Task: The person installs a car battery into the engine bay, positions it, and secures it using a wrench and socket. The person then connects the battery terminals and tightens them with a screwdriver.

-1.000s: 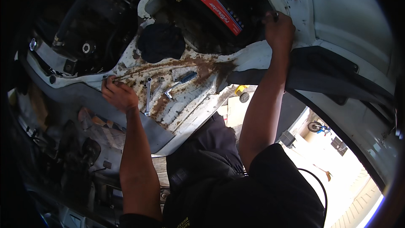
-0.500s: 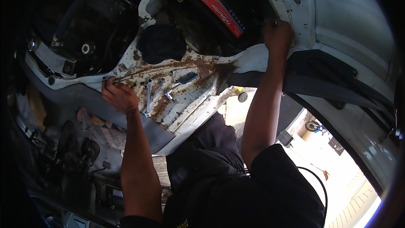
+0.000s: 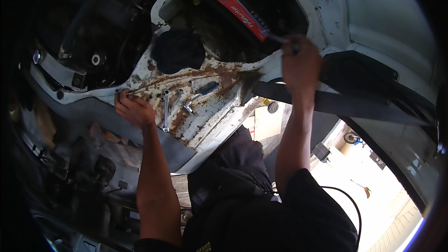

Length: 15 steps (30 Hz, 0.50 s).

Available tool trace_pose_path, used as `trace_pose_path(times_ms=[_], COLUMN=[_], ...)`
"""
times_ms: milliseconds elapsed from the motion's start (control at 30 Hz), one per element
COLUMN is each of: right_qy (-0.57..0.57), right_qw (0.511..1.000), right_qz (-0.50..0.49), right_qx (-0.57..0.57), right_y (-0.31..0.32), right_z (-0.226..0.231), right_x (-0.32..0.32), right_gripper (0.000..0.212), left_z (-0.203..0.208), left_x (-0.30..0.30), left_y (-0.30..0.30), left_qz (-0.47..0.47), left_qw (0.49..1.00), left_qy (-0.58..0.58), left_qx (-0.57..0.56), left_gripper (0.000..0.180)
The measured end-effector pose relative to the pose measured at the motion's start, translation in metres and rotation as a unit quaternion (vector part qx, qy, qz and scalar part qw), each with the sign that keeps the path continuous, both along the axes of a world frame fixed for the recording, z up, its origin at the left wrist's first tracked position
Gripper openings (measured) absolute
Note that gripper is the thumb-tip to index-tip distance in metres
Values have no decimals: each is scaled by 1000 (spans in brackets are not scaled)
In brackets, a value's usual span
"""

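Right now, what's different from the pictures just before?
The right hand moved back toward the person and slightly left; a thin, blurry thing now sticks out of it. The left hand stayed at the white metal edge; the wrench, battery and black cloth stayed put.

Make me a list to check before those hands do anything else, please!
1. Left hand away from the red-labelled battery: ok, it's at the white panel's edge.
2. Which tool the right hand has: cannot tell, the thin thing there is blurred.
3. Silver wrench and dark-handled tool apart: ok, there's a gap.
4. Panel clean: not ok, brown rusty-looking patches show.
5. Nothing hidden under the black cloth: cannot tell, it covers that spot.
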State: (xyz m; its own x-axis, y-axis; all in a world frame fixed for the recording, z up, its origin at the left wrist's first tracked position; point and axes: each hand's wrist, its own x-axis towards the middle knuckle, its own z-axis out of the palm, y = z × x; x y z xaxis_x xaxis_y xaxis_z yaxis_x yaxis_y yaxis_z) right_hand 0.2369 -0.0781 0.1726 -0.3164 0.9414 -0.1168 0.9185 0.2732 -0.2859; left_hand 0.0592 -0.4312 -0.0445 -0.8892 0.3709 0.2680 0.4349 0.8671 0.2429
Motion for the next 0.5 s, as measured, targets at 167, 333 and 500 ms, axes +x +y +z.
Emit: trace_pose_path(times_ms=[167,333,500], right_qy=[101,33,34], right_qw=[908,907,927], right_qz=[177,233,286], right_qx=[-367,-349,-241], right_y=[-85,-132,-149], right_z=[-58,-110,-124], right_x=[11,24,20], right_gripper=[18,14,9], left_z=[-5,-4,-1], left_x=[-1,1,0], left_y=[-6,3,1], left_qz=[10,9,4], left_qw=[1000,1000,1000], left_qy=[4,0,6], left_qx=[-2,4,1], left_gripper=[24,25,26])
